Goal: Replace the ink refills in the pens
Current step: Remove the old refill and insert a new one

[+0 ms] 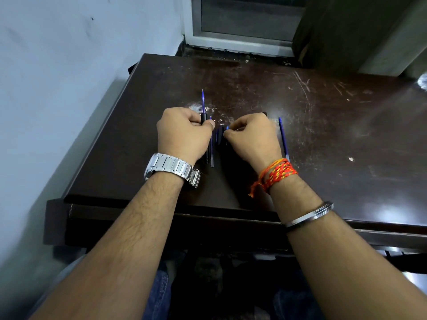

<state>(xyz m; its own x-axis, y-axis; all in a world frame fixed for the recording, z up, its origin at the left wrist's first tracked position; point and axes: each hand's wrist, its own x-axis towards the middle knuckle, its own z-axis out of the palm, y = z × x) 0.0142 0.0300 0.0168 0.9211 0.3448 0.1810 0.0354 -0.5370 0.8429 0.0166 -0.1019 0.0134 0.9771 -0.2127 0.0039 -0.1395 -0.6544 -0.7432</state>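
My left hand [182, 132] grips a black pen barrel [203, 117], and a blue refill [203, 100] sticks out of its far end, pointing away from me. My right hand [253, 136] is curled over a small dark pen part [227, 128] with a blue tip, pinching it just above the table. Between the hands lie several dark pens and blue refills [211, 148] side by side on the dark wooden table [323, 116]. One more blue refill [283, 138] lies to the right of my right hand.
A pale wall runs along the table's left edge. A window frame [240, 40] and a dark curtain [346, 31] stand behind the far edge. The tabletop is scratched, with white smudges near the pens. My knees show under the front edge.
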